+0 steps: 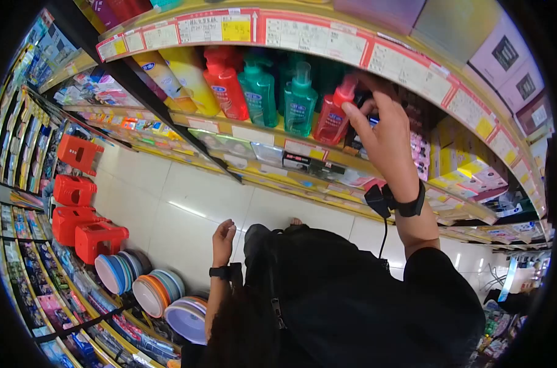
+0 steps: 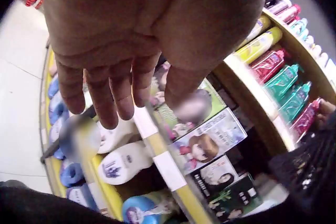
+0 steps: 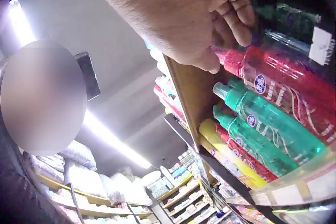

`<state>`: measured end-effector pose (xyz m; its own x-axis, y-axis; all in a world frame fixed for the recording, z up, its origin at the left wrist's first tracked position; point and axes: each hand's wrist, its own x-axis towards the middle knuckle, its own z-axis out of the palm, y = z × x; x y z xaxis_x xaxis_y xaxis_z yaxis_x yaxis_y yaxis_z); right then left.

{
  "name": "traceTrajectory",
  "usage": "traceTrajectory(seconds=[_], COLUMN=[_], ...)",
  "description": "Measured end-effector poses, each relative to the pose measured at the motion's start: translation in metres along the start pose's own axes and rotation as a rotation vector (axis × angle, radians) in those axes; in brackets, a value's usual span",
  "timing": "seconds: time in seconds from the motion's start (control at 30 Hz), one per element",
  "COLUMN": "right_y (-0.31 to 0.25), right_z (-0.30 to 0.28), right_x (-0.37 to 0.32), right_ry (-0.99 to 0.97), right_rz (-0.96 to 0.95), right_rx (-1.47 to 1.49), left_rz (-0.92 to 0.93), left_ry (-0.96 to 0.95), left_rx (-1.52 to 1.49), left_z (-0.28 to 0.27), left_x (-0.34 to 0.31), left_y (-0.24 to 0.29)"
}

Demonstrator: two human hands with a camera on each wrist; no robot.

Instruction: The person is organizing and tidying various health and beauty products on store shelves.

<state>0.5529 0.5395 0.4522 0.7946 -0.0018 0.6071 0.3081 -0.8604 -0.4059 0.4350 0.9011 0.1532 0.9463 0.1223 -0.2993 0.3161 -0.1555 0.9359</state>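
Note:
My right hand (image 1: 382, 132) is at the pump top of a red pump bottle (image 1: 332, 121), which stands at the right end of a row on the shelf. Its thumb lies against the red collar and the fingers bend around behind the top, as the right wrist view also shows. Beside that bottle stand two green pump bottles (image 1: 300, 107), another red pump bottle (image 1: 226, 89) and yellow bottles (image 1: 189, 80). Low by my body, my left hand (image 1: 223, 236) hangs in the air, holding nothing. In the left wrist view its fingers (image 2: 121, 95) droop loosely over lower shelves.
A price-label strip (image 1: 315, 40) edges the shelf above the bottles. Boxes with printed faces (image 2: 207, 148) and white bottles (image 2: 126, 162) fill lower shelves. Red stools (image 1: 76, 190) and stacked basins (image 1: 149, 291) stand across the tiled aisle (image 1: 186, 196). Yellow boxes (image 1: 459, 153) sit right of my right hand.

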Motion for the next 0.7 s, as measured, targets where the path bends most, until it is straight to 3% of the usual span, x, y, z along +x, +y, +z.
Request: traceTrajectory(seconds=[0.33,0.43,0.57,0.7], right_y=[-0.02,-0.022,-0.045,-0.078], right_z=[0.008,0.014,0.013,-0.004], right_x=[0.009,0.006,-0.001,-0.011], right_ry=[0.013,0.01,0.154,0.272], right_rz=[0.084,0.186,0.159,0.129], right_rx=[-0.036,0.035,-0.024,-0.053], left_rz=[0.28,0.371,0.43,0.653], left_ry=[-0.383,-0.493,-0.7,-0.914], left_rx=[0.009,0.049,0.062,0.177], left_z=[0.011,0.007,0.005,0.013], left_x=[0.087,0.099,0.1,0.096], left_y=[0.133,0.169,0.216,0.262])
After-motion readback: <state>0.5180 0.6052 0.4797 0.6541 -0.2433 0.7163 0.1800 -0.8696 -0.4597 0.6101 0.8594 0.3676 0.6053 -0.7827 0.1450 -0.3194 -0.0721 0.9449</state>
